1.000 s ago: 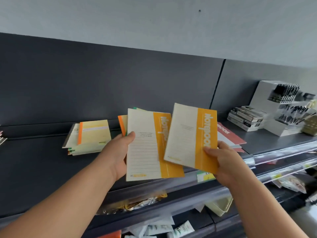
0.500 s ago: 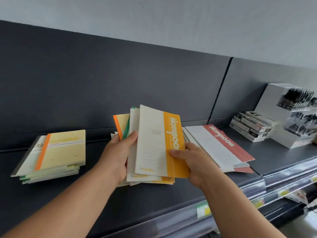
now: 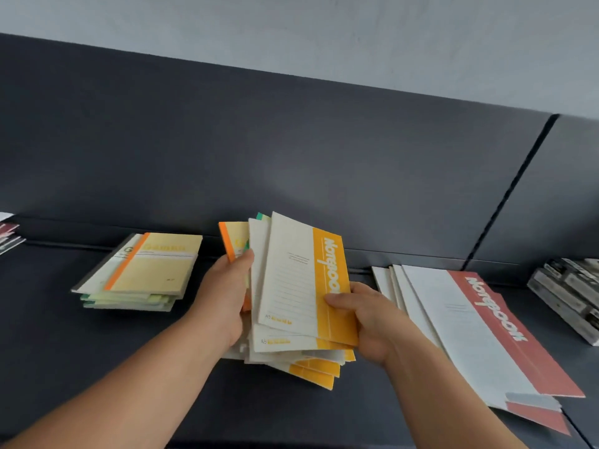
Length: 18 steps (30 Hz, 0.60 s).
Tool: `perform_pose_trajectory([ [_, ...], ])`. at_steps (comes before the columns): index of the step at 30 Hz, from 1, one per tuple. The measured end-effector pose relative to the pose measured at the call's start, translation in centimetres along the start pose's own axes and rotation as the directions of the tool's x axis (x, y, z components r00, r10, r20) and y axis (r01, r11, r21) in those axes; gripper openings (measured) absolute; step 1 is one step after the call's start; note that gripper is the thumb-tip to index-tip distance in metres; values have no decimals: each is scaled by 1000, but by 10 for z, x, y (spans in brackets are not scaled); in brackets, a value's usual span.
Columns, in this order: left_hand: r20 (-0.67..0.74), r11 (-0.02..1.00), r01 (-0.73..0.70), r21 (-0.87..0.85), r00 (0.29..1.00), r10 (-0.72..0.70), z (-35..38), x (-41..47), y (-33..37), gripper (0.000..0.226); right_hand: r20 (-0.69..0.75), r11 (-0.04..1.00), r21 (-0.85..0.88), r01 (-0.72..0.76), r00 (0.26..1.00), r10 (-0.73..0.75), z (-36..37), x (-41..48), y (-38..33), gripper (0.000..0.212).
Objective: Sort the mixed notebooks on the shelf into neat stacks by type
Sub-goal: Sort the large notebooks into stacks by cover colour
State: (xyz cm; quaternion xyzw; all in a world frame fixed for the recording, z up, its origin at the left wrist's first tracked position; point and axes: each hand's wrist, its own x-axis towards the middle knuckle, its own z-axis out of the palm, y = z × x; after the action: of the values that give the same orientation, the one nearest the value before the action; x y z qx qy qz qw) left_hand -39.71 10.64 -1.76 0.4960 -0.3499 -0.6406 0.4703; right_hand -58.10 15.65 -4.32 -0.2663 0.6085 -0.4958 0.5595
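Pinching the top notebook (image 3: pixel 291 280), the right hand (image 3: pixel 369 322) hung over the yellow stack (image 3: pixel 312 371) directly beneath. The left hand (image 3: pixel 223 296) gripped the fan (image 3: pixel 259 270).

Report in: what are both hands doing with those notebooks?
Left hand grips mixed bundle. Right hand pinches top yellow notebook. Cream stack left, red stack right; nothing blocking.

The orange notebook (image 3: pixel 291 280) I hold on top says "Notebook" in white letters, upside down, and "A5" in its near left corner. The second notebook (image 3: pixel 282 343) under it says "A5" too. The red notebook (image 3: pixel 479 332) toward the right edge of the shelf (image 3: pixel 64 351) says "Notebook". The grey-edged notebook (image 3: pixel 128 250) toward the left shows a big "G". The word on the yellow notebook (image 3: pixel 155 270) over it is too blurry.
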Motion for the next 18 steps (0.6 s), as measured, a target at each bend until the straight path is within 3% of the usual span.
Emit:
perform_pose_trajectory([
  [4, -51, 997, -69, 34, 996, 71, 7, 1, -5, 19, 90, 998, -47, -28, 995, 32, -7, 10, 0, 29],
  [9, -123, 995, -95, -8, 988, 94, 4, 4, -4, 13, 55, 992, -127, -15, 998, 22, -25, 20, -3, 30],
  [15, -203, 990, -131, -62, 972, 116, -18, 6, 13, 9, -78, 999, -27, 37, 996, -39, -44, 27, -15, 18],
  [18, -223, 983, -147, -114, 968, 118, -27, 7, 24, 8, -58, 998, -54, 30, 998, -33, -35, 31, -12, 20],
])
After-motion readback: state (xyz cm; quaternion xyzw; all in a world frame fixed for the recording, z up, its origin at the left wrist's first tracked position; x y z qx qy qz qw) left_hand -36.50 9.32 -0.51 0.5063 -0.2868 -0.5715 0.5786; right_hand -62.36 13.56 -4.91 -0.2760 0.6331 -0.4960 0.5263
